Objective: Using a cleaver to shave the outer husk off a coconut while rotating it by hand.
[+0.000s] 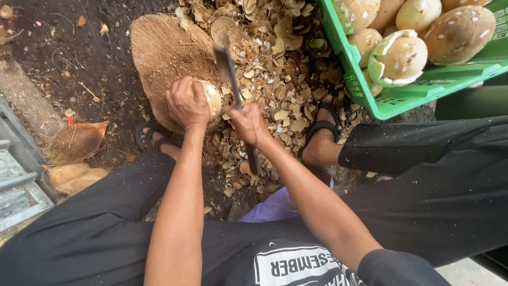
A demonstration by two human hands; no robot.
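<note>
At frame centre, left hand [188, 103] clamped over coconut [211, 98] on fibrous block [164, 50], right hand [247, 124] fisted around cleaver [228, 71]; advisable: shallow cuts, fingers away from blade.

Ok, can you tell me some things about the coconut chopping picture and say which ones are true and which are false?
1. The left hand holds a coconut down on a round wooden block. True.
2. The right hand is empty. False: it grips a cleaver, whose blade points away over the block.
3. The crate is red. False: it is green and holds peeled coconuts.
4. Shell chips lie on the ground around the block. True.
5. The person is barefoot. False: the feet wear black sandals.
</note>
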